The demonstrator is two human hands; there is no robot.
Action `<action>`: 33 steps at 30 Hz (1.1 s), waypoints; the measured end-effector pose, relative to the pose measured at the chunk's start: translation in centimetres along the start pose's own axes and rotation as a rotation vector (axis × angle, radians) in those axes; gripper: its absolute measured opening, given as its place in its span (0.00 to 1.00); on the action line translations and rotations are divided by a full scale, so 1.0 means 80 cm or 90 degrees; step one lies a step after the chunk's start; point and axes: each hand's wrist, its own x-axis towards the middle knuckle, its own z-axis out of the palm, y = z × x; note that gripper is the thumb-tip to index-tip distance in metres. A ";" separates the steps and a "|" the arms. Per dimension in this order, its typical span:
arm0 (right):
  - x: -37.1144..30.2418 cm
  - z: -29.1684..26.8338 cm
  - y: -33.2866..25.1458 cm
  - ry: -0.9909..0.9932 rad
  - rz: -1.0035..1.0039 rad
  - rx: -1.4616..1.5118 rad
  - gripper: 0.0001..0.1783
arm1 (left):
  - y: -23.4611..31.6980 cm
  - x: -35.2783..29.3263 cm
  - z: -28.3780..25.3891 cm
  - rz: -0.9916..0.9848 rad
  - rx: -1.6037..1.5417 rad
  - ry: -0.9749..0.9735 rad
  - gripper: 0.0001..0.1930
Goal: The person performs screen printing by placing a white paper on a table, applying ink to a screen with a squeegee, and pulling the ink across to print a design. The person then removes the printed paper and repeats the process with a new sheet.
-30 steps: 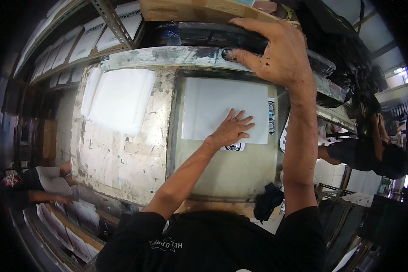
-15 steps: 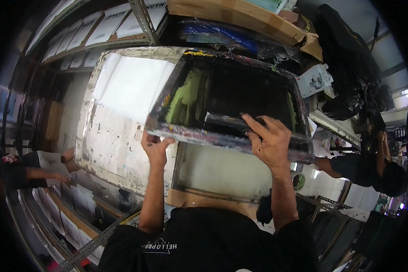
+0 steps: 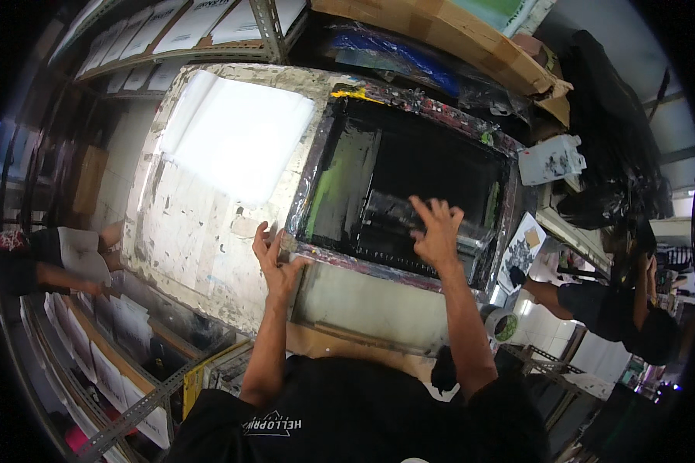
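Note:
A dark screen-printing frame (image 3: 307, 185) with a paint-crusted rim lies on the worktable, its mesh mostly black with green streaks at the sides. My right hand (image 3: 439, 235) is over the mesh, gripping a dark, ink-covered squeegee (image 3: 390, 208) that slants across the near half. Part of the squeegee is hidden under my fingers. At the frame's near left corner is my left hand (image 3: 276, 262), with fingers spread and the thumb by the rim. White sheets (image 3: 243, 135) lie on the table left of the frame.
The worktable (image 3: 197, 220) is pale and paint-chipped. Racks with white packages (image 3: 197, 27) stand far left and near left. A cardboard box (image 3: 455, 35) is behind the frame, a white jug (image 3: 550, 160) right of it. Other people (image 3: 614, 305) are at both sides.
The frame's raised near side has come down and it now lies flatter. My left fingers have loosened and spread at its corner. My right hand stays with the squeegee.

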 end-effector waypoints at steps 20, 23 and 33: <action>0.249 -0.034 0.122 0.099 -0.039 0.057 0.35 | -0.002 0.001 -0.003 -0.027 -0.081 -0.017 0.48; 0.238 -0.060 0.099 0.088 0.026 0.182 0.34 | -0.005 0.000 -0.004 -0.018 -0.061 -0.023 0.49; 0.033 -0.065 0.006 -0.113 0.105 0.300 0.38 | -0.001 0.000 -0.004 -0.010 -0.031 -0.016 0.48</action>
